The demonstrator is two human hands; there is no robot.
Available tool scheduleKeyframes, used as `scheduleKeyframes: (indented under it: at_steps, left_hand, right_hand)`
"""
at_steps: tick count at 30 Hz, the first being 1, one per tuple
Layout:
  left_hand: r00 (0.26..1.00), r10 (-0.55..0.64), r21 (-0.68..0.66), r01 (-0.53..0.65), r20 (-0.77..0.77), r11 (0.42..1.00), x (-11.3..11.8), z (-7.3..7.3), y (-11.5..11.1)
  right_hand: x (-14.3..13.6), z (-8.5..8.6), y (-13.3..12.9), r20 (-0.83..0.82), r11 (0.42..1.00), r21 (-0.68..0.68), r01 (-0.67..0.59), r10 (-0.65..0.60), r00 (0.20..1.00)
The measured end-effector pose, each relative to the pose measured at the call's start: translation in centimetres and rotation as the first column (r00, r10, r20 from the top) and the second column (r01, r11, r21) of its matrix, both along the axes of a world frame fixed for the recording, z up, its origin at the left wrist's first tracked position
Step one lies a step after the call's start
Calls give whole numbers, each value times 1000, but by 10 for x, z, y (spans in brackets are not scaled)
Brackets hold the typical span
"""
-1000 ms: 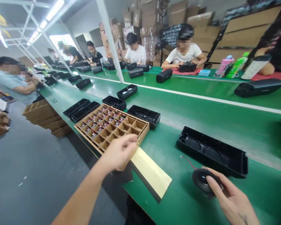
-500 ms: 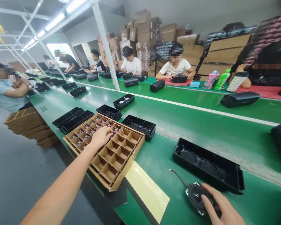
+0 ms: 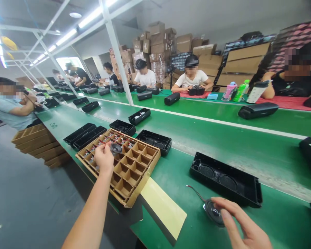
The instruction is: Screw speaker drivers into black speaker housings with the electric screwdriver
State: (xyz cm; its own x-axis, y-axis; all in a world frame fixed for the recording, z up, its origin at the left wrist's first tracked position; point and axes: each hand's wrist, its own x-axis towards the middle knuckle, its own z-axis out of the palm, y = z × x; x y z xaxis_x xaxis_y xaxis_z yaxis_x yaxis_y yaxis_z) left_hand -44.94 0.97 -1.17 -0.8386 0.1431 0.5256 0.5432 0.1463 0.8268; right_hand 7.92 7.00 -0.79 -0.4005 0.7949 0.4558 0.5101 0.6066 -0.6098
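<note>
My left hand (image 3: 104,158) is closed on the edge of a small round black speaker driver (image 3: 116,148), held above a cardboard divider box (image 3: 152,170). Several more drivers with red and black wires sit in the box's far-left cells, while the nearer right cells are bare. Low on the right, my right hand (image 3: 242,221) grips a second speaker driver (image 3: 213,211) between thumb and fingers. Its wire with a white plug trails to the upper left. Just beyond that hand lies an open black speaker housing (image 3: 225,180) with two round grilles inside.
More open black housings (image 3: 154,141) lie around the box's far side. A pale yellow card (image 3: 166,209) rests at the box's near right corner. The green table (image 3: 186,138) carries several finished-looking black speakers (image 3: 257,110) along its far side, where co-workers sit. A white post (image 3: 119,55) rises mid-table.
My left hand has lifted a speaker driver out of the box cells and drawn it slightly left. My right hand keeps its driver near the same spot. The view has shifted a little.
</note>
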Motion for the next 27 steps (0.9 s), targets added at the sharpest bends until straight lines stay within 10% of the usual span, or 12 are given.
scheduleKeyframes:
  at_steps: [4, 9, 16, 27]
  left_hand:
    - [993, 15, 51, -21, 116, 998, 19, -15, -26]
    - [978, 78, -53, -69, 193, 996, 14, -11, -38]
    - [979, 157, -199, -129, 129, 971, 3, 16, -28]
    - [990, 105, -330, -69, 92, 941, 11, 5, -42]
  right_hand:
    - [-43, 3, -22, -143, 915, -335, -225, 187, 972]
    - [-80, 13, -42, -173, 810, -434, -395, 355, 919]
    - [-77, 16, -46, -244, 728, -568, -384, 296, 923]
    - [-87, 21, -53, -283, 613, -655, -442, 343, 896]
